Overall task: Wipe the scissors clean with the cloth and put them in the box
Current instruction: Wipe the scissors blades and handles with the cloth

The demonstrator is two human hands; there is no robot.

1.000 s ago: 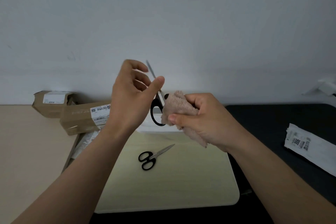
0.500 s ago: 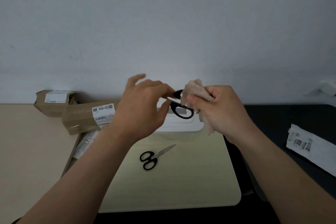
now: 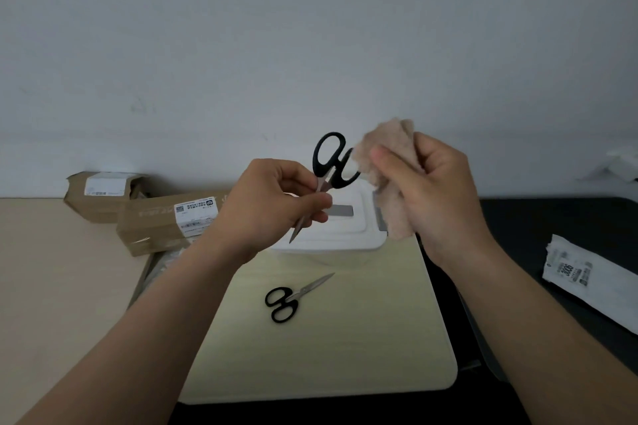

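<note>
My left hand (image 3: 272, 203) pinches a pair of black-handled scissors (image 3: 328, 162) by the blades, handles up and tip pointing down-left. My right hand (image 3: 428, 190) grips a bunched beige cloth (image 3: 386, 155) that touches the right handle loop. Both are held in the air above a white lidded box (image 3: 348, 231) at the back of a pale yellow mat (image 3: 345, 348). A second pair of black-handled scissors (image 3: 293, 297) lies flat on the mat in front of the box, blades pointing up-right.
Two brown cardboard parcels (image 3: 165, 221) with white labels lie at the back left on a beige tabletop (image 3: 51, 286). A white plastic mailer (image 3: 593, 283) rests on the dark surface at the right. A plain wall stands behind.
My left hand has turned the held scissors over, so the handles now point up and the tip down. The cloth hand has risen with them. The scissors on the mat have stayed put.
</note>
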